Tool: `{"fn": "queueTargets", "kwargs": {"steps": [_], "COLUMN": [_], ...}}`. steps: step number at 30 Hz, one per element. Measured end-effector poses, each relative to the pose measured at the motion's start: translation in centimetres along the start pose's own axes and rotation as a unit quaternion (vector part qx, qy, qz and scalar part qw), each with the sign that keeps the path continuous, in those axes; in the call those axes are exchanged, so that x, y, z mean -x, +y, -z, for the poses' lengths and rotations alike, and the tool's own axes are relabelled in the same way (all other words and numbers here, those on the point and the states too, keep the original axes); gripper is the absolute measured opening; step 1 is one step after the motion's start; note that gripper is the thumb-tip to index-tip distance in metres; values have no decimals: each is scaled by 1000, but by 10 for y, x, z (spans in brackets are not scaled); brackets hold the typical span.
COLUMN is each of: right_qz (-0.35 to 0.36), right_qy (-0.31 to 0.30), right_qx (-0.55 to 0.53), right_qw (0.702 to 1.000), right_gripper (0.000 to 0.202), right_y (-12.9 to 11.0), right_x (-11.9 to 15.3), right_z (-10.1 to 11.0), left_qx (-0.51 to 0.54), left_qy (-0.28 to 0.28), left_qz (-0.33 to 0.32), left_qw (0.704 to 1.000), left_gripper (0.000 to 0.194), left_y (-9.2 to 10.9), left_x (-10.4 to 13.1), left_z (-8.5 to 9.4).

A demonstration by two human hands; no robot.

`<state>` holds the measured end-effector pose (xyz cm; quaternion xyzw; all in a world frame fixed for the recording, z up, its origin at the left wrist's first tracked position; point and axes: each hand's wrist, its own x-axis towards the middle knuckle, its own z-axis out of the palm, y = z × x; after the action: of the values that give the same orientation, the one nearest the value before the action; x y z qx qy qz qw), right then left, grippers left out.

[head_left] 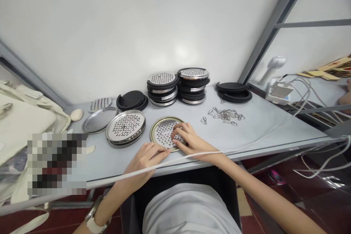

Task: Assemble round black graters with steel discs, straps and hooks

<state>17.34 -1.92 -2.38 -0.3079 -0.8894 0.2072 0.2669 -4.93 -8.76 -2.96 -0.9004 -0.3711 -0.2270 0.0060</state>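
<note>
A round perforated metal disc [163, 134] with a gold-coloured rim lies flat near the table's front edge. My right hand [189, 139] rests over its right side, fingers bent and apart, fingertips on the holed surface. At the disc's lower left edge is my left hand [147, 159], its fingers loosely bent and the fingertips near the rim; whether they pinch it is unclear. To the left sits a pair of stacked silver discs [126, 127], the top one slotted. A plain silver ring-edged plate [100, 120] lies beyond them.
Two stacks of black and silver discs [162, 78] [193, 74] stand near the wall. Black round covers [131, 100] [234, 93] flank them. Small metal clips [226, 114] lie at right. A white cable [246, 144] crosses the front; a bag [24, 124] is at left.
</note>
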Motion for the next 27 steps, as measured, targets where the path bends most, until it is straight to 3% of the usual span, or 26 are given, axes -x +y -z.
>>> {"fn": "queueTargets", "kwargs": {"steps": [9,16,27], "right_qz": [19,19,19], "right_qy": [2,-9,-11], "right_qx": [35,56,66], "right_qw": [999,998,998], "right_gripper": [14,23,25], "right_y": [1,1,0], "right_x": [-1,-1,-1], "right_z": [-1,-2,-2], "left_qx": [-21,-100,-103], "left_qy": [-32,-22,-17], "left_qz": [-10,-53,-71], "left_qw": [999,993,992], "left_gripper": [39,40,45], "left_y": [0,4,6], "left_x": [-1,-3,-1], "left_z": [-1,-4,-4]}}
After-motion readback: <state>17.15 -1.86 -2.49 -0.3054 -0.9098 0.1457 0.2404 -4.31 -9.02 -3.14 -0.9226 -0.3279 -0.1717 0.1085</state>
